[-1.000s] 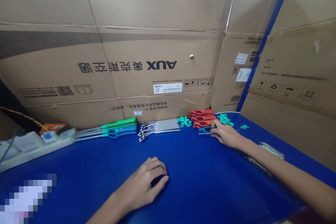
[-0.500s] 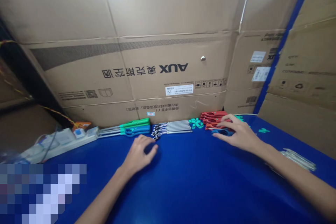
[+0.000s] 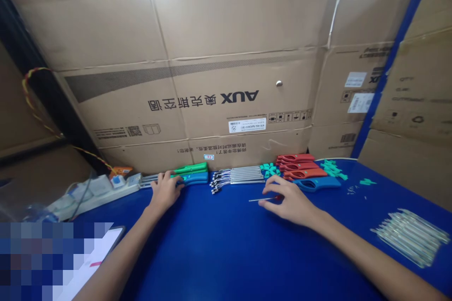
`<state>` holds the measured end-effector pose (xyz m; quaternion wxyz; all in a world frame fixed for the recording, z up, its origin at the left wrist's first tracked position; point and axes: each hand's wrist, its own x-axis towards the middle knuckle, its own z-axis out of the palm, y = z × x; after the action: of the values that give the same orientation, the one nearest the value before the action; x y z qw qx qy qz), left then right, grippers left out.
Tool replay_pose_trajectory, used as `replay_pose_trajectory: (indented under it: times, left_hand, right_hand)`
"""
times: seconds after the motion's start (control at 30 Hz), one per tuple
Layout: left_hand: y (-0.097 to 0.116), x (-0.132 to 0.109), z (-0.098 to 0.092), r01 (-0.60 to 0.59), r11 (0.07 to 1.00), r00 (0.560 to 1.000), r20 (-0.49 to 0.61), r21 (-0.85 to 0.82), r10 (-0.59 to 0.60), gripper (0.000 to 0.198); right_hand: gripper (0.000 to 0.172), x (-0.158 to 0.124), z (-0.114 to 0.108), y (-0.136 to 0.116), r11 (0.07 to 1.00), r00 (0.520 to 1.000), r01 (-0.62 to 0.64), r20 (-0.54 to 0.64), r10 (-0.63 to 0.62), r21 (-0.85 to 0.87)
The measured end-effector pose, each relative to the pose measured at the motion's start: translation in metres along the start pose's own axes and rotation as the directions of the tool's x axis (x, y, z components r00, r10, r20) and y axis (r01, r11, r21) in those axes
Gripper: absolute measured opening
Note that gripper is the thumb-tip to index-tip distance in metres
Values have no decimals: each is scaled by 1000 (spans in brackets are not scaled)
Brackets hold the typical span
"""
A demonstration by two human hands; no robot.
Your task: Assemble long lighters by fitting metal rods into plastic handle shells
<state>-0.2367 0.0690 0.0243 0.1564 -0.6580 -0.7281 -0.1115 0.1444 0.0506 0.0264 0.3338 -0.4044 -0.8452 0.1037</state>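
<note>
Right hand: pinching a thin tool, thumb and fingers closed round its red end. Metal shaft points left, over the middle of the table, just in front of the rear row. Can't make out the tip.
Left hand: fingers curled over the left end of the rear row, at the blue lighter (lighter by its look), with green lighters just behind. Actual grip or only resting: can't tell, the hand hides it.
Rear edge, middle: wired tubes, leads to the left; then loose green clips.
Rear edge, right: red handles, orange handle, blue handle frontmost. More green pieces beside them.
Right edge: bundle of pale rods.
Rear left corner: power strip, near the left hand.
Risk, left: rods hidden under the palm; a blind pull could drag a neighbour along or knock the strip.
Risk, middle: wired tubes sit between the hands; a low sweep of the left arm could snag the leads.
Risk, right: short pinch on the tool; a bump could twist it loose or scatter clips.
Change vs half a second ago: right hand has left the blue handle, now uncovered, bringing the tool forward and left. Left hand has gone from beside the wired tubes to the lighters.
</note>
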Motion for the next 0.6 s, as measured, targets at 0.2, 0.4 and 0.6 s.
replay_pose_trajectory:
  times: [0.2, 0.4, 0.6]
  left_hand:
    - [14, -1, -37, -100, 994, 995, -7, 41, 100, 33]
    - [84, -34, -48, -370, 926, 910, 171, -74, 378, 39]
    - [128, -62, -34, -519, 817, 767, 286, -250, 575, 33]
  right_hand:
    - [24, 0, -6, 3, 989, 997, -71, 32, 67, 127]
    - [23, 1, -20, 12, 927, 958, -197, 262, 113, 319]
    - [25, -3, -22, 18, 792, 929, -325, 333, 164, 517]
